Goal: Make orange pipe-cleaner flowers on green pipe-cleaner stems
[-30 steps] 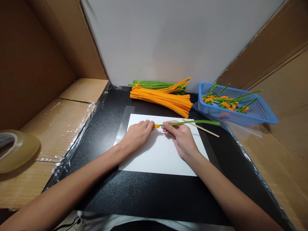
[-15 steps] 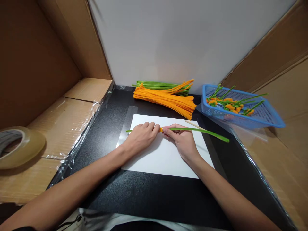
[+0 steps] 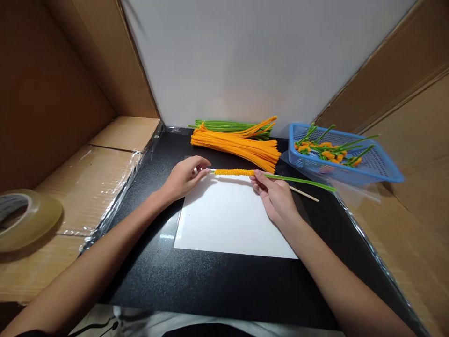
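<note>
A green pipe cleaner (image 3: 298, 180) stretches between my hands, with an orange pipe cleaner (image 3: 234, 172) coiled tightly around its left part. My right hand (image 3: 277, 194) pinches it at the coil's right end, and the green length sticks out beyond the fingers. At the short green left end, my left hand (image 3: 187, 177) is curled with thumb and fingertips closed at the tip. Both hands are over the upper part of a white sheet (image 3: 231, 220). A thin wooden stick (image 3: 304, 193) shows just right of my right hand; its other end is hidden.
Behind the sheet lie bundles of orange pipe cleaners (image 3: 235, 144) and green pipe cleaners (image 3: 224, 125). A blue basket (image 3: 379, 171) at the right holds several orange flowers with green stems. A tape roll (image 3: 45, 220) rests on cardboard at left. Cardboard walls flank the black table (image 3: 210, 285).
My left hand has moved up and left, uncovering the orange coil it hid before. My right hand has risen slightly and still pinches the pipe cleaner. The view has shifted a little.
</note>
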The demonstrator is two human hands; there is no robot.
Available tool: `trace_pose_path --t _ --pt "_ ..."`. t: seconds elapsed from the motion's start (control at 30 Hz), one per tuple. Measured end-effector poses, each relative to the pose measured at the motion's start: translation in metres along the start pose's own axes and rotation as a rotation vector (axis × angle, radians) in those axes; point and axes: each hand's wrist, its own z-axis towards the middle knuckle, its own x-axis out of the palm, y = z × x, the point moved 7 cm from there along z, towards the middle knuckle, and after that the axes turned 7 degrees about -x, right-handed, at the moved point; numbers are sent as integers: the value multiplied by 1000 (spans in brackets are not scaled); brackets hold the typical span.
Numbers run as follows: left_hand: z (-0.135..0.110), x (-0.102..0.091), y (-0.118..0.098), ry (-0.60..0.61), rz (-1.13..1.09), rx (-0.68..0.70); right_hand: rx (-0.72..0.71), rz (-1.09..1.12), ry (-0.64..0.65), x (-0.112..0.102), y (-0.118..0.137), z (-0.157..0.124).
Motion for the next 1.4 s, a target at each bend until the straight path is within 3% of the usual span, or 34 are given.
trace_pose_path --t 0.1,0.23,0.4,0.63,0.77,0.93,1.07,1.23,1.4 --pt "1 6 8 60 -99 -22 26 33 -8 0 -3 1" --pt "-3 13 -4 94 -25 71 19 47 -8 1 -1 0" --pt "-4 11 -11 74 -59 67 -42 1 17 4 6 -1" --pt "-1 15 3 85 -270 -159 -32 15 -21 1 3 -1" --pt "1 10 9 13 -322 -216 -26 28 -17 2 4 0" --pt "1 20 17 33 -612 -400 50 66 117 17 1 -8" --pt "-7 34 1 18 -909 -477 173 43 281 34 -9 -25" --pt "-17 52 -31 212 -992 -424 149 -73 450 48 -10 -43" --pt "-15 48 -29 228 -966 -422 124 -108 462 49 -9 -44"
